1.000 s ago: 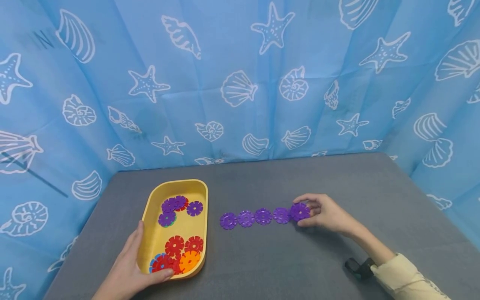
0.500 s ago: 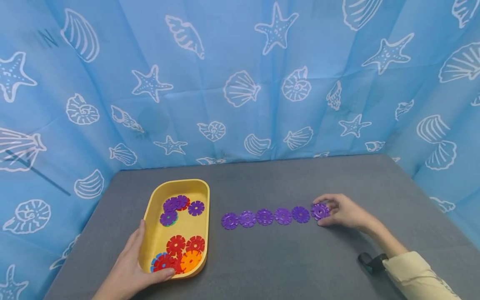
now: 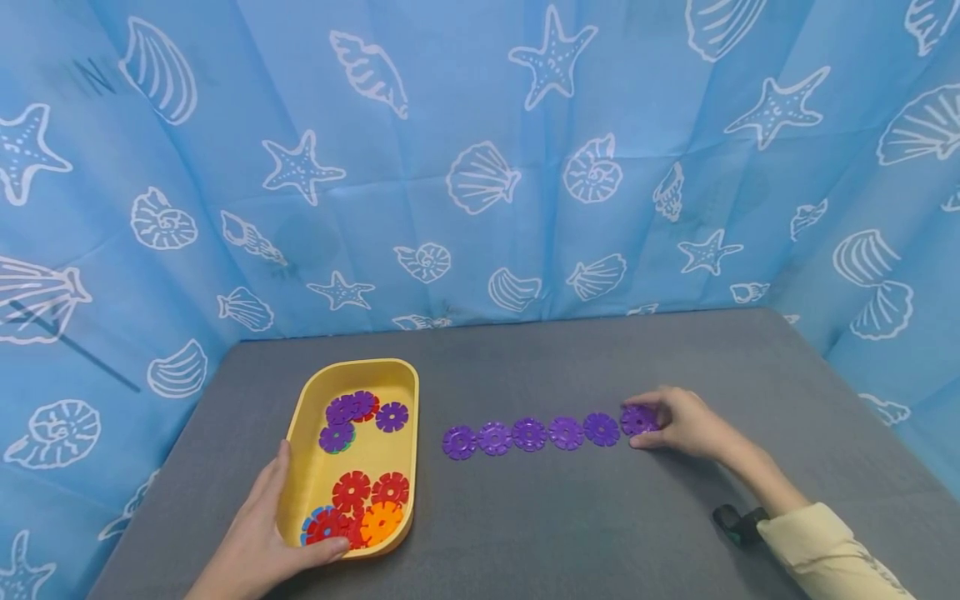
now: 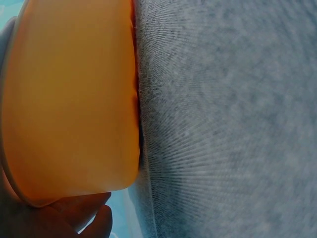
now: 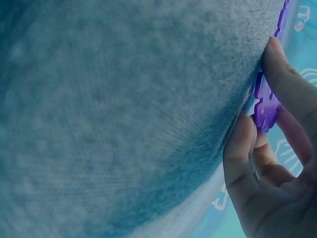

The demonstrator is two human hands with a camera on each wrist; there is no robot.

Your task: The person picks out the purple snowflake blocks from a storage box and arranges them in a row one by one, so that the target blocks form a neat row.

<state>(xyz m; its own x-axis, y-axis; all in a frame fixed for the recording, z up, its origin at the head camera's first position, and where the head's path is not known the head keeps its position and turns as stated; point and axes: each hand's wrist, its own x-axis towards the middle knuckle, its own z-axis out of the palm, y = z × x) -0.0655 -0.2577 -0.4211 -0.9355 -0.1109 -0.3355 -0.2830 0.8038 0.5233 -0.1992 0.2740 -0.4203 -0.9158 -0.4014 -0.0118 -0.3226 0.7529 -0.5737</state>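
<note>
Interlocking plastic discs with notched edges lie about. Several purple ones form a side-by-side row (image 3: 530, 434) on the grey cloth. At the row's right end, my right hand (image 3: 686, 425) pinches the last purple disc (image 3: 637, 420) between thumb and fingers, low at the cloth. In the right wrist view this disc (image 5: 267, 104) shows nearly edge-on within the grip. My left hand (image 3: 258, 529) holds the near left corner of a yellow tray (image 3: 412, 450), thumb over the front rim and fingers along the left wall. The tray's side (image 4: 74, 99) fills much of the left wrist view.
Inside the tray, purple discs (image 3: 392, 417) lie at the far end. Red discs (image 3: 351, 490), an orange disc (image 3: 382, 522) and a partly covered blue one lie nearer. A blue shell-print curtain (image 3: 480, 233) hangs behind the grey-covered table (image 3: 540, 525).
My right hand has moved right with the purple disc, from over the neighbouring disc to the row's end, and lowered it flatter. The left hand has stayed at the tray.
</note>
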